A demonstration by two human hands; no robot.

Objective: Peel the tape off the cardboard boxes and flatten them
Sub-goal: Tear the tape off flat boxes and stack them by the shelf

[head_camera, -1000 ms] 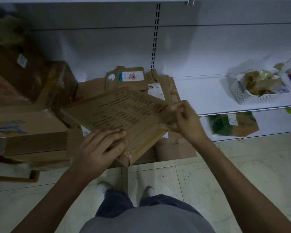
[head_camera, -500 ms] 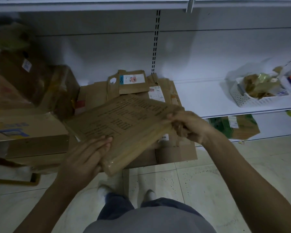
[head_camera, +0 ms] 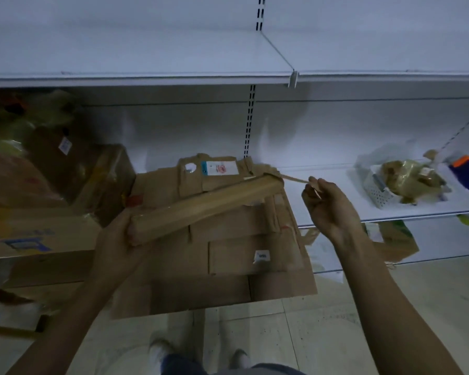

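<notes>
I hold a thin brown cardboard box (head_camera: 206, 205) edge-on in front of me, its taped narrow side facing up. My left hand (head_camera: 119, 239) grips its lower left end. My right hand (head_camera: 328, 204) pinches a strip of brown tape (head_camera: 295, 179) that stretches from the box's upper right corner to my fingers. Below the box, a pile of flattened cardboard (head_camera: 228, 255) leans against the lower shelf and rests on the floor.
Unflattened boxes (head_camera: 52, 212) are stacked at the left. A white basket (head_camera: 377, 190) full of crumpled tape sits on the white shelf (head_camera: 336, 209) at the right. Another shelf (head_camera: 173, 77) juts out above. My feet stand on the tiled floor (head_camera: 336, 334).
The box has turned from face-up to edge-on and risen. My right hand has pulled away to the right, drawing a tape strip off the box's corner. My view has tilted up.
</notes>
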